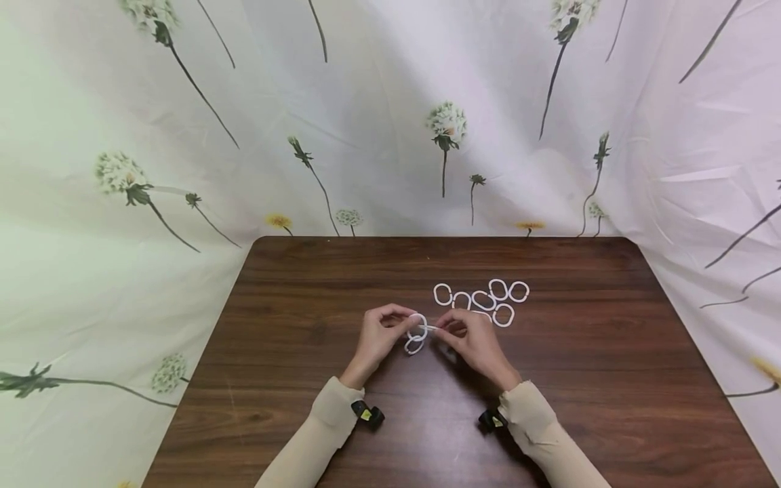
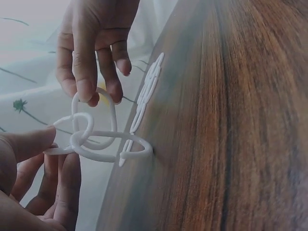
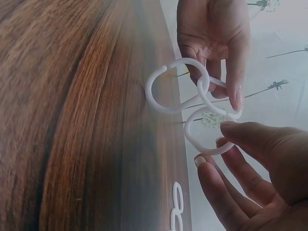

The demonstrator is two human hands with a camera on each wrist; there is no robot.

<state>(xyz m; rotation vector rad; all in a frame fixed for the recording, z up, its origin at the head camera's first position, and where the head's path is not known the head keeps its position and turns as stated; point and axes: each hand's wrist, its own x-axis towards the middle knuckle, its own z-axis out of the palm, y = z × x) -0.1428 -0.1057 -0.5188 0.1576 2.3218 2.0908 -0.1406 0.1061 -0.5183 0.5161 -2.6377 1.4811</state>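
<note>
My left hand (image 1: pixel 377 341) pinches a white plastic curtain ring (image 2: pixel 90 126) between thumb and fingertips. Linked through that ring, a second curtain ring (image 3: pixel 150 94) hangs just above the table, and a small split shows in its rim. Facing it from the other side, my right hand (image 1: pixel 482 344) holds a third curtain ring (image 3: pixel 188 132) by its edge with thumb and fingertips. The third ring crosses the left hand's ring close to the left fingertips. Whether those two are linked I cannot tell.
Several loose white curtain rings (image 1: pixel 513 315) lie flat in a cluster on the dark wooden table (image 1: pixel 287 352), just beyond my right hand. A pale cloth with printed dandelions (image 1: pixel 378 135) hangs behind the table and at both sides. Each wrist carries a small black camera (image 1: pixel 367 415).
</note>
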